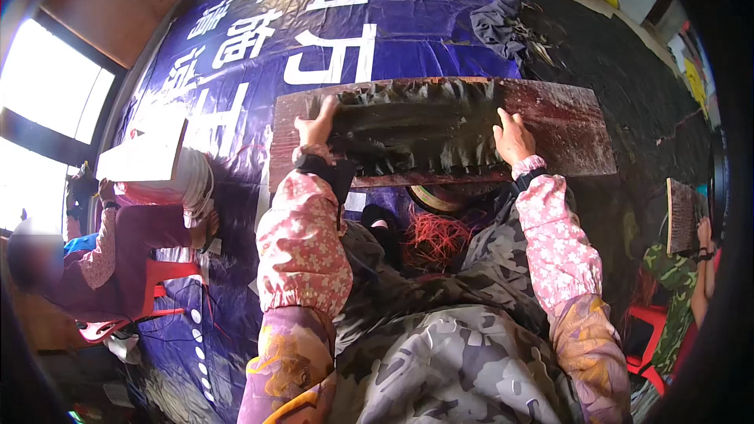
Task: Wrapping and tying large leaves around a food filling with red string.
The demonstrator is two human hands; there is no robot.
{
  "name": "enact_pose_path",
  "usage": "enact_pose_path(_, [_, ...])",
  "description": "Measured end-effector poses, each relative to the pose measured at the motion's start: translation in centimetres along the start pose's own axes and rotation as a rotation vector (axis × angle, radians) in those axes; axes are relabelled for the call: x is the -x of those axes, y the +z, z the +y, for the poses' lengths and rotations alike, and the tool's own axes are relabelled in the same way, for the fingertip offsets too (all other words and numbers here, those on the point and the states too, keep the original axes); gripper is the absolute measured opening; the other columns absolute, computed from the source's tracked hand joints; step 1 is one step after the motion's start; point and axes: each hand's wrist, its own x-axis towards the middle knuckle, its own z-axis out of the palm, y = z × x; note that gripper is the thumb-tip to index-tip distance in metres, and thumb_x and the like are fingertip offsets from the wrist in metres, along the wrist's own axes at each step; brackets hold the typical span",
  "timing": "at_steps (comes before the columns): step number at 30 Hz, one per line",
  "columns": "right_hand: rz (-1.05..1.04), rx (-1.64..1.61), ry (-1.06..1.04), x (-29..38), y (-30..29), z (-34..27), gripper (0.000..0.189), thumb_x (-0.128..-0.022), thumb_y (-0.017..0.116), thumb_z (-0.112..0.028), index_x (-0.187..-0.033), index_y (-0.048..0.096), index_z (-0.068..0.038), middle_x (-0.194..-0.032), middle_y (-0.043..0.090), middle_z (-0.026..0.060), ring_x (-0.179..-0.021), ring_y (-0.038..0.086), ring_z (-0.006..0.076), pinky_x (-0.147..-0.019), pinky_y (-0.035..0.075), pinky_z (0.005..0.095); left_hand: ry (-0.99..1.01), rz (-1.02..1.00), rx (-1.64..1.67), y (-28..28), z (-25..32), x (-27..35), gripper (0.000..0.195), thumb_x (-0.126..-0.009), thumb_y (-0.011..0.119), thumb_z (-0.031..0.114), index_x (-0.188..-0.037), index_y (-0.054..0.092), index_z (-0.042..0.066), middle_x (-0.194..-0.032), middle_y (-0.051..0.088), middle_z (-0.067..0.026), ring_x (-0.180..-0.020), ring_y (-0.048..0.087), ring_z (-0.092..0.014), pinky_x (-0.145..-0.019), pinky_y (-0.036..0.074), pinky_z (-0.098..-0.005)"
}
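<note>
A long reddish-brown wooden board [565, 123] lies crosswise before me, above my knees. Spread along its middle is a wet, dark, ruffle-edged sheet [412, 126] that looks like kelp. My left hand [316, 125] rests on the sheet's left end, thumb apart from the forefinger; its fingertips are slightly blurred. At the opposite end, my right hand [515, 136] touches the sheet's edge with its fingers extended. Neither hand shows a clear grip on anything. Below the board, between my legs, lies a heap of red strings [437, 238].
A round rim [436, 200] shows partly beneath the board. Blue-purple sheeting [424, 17] with writing covers the floor; a dark cloth [499, 26] lies there. On the left, a person sits on a red plastic chair [168, 274] beside a white board [144, 153]. Another person [674, 282] sits far right.
</note>
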Motion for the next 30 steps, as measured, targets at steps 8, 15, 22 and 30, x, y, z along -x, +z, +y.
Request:
enact_pose_path(8, [-0.002,-0.004,0.015,0.1,0.1,-0.7,0.044,-0.088,0.053,-0.027,-0.13,0.046,-0.015,-0.119,0.05,0.0164,-0.1,0.058,0.0381,-0.083,0.048,0.0473,0.413,0.128,-0.729,-1.7,-1.2,-2.2,0.055,-0.07,0.063,0.021,-0.118,0.048,-0.001,-0.105,0.062,-0.0246,-0.099,0.061,-0.039,-0.088,0.047,-0.0414])
enact_pose_path(15, [0.019,-0.027,0.02,0.0,0.2,-0.3,0.044,-0.088,0.054,-0.027,-0.13,0.047,-0.015,-0.119,0.051,0.0163,-0.1,0.058,0.038,-0.083,0.048,0.0472,0.114,0.001,0.733,-1.9,-0.1,-3.1,0.03,-0.081,0.05,0.018,-0.104,0.058,0.0,-0.092,0.066,-0.0114,-0.071,0.064,-0.029,-0.068,0.053,-0.0417])
enact_pose_path(22, [0.016,-0.047,0.026,-0.1,0.2,0.0,0.044,-0.088,0.054,-0.028,-0.13,0.046,-0.016,-0.121,0.05,0.0165,-0.104,0.056,0.0384,-0.085,0.047,0.0476,-0.036,-0.113,0.557,-5.8,-1.5,-4.3,0.037,-0.084,0.044,0.027,-0.108,0.058,0.002,-0.098,0.063,-0.0079,-0.09,0.06,-0.024,-0.085,0.047,-0.0385])
enact_pose_path(30, [0.024,-0.06,0.025,-0.2,0.5,-0.3,0.043,-0.088,0.054,-0.028,-0.129,0.047,-0.017,-0.12,0.051,0.0157,-0.103,0.057,0.0376,-0.084,0.048,0.0475,-0.311,-0.231,0.67,-6.4,-3.7,-6.9,0.051,-0.082,0.062,0.042,-0.121,0.052,0.011,-0.122,0.052,-0.0125,-0.107,0.051,-0.033,-0.082,0.041,-0.0551])
